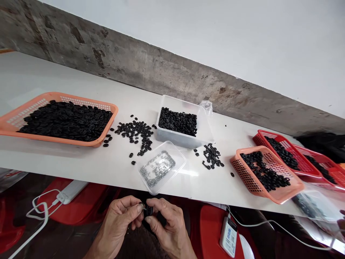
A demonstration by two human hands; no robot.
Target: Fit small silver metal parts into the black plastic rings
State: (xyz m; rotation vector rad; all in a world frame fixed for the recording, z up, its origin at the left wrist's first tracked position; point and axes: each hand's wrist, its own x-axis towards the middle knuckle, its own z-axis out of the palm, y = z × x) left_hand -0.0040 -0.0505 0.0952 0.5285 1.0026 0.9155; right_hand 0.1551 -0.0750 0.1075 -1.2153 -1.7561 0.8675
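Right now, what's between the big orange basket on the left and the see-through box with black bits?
Loose black pieces, scattered on the white tabletop; the head view shows them.

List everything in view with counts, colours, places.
Table: 1, white, across the middle
Wall: 1, white and grey, behind table
Baskets: 4, two orange, two red, one left, three right
Tub: 1, translucent, back middle
Tray: 1, clear, front middle
Metal bits: uncountable, silvery, in tray
Black pieces: uncountable, black, in baskets, tub, on table
Plastic bag: 1, clear, by tub
Container: 1, clear, right edge
Bundle: 1, black, far right
Seats: several, red, below table
Devices: 2, white, on seats
Cables: several, white, below table
Held piece: at least 1, black, bottom middle
Left hand: 1, bare, bottom middle
Right hand: 1, bare, bottom middle
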